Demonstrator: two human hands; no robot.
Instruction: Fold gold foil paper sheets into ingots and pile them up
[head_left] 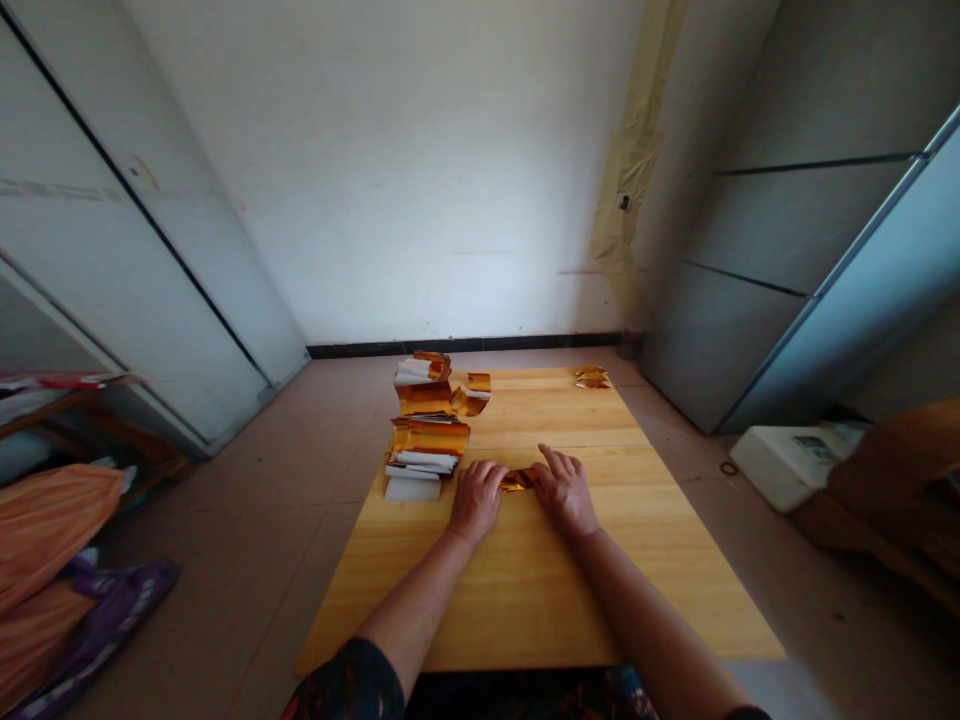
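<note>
A small folded piece of gold foil paper [517, 481] lies on the wooden table between my hands. My left hand [478, 494] has its fingers closed on the paper's left end. At the other end, my right hand [564, 490] grips the paper with thumb and lower fingers, while its index finger is raised. Just left of my left hand lies a stack of gold and white paper sheets [429, 440], curling at the edges. Two folded gold pieces [591, 377] rest together at the table's far right corner.
More gold sheets [424, 398] and a curled bundle [421, 368] lie along the table's far left. The wooden table [525, 610] faces a white wall. A grey refrigerator [750, 250] stands at the right, near a white box [784, 465]. Orange cloth [56, 530] is at left.
</note>
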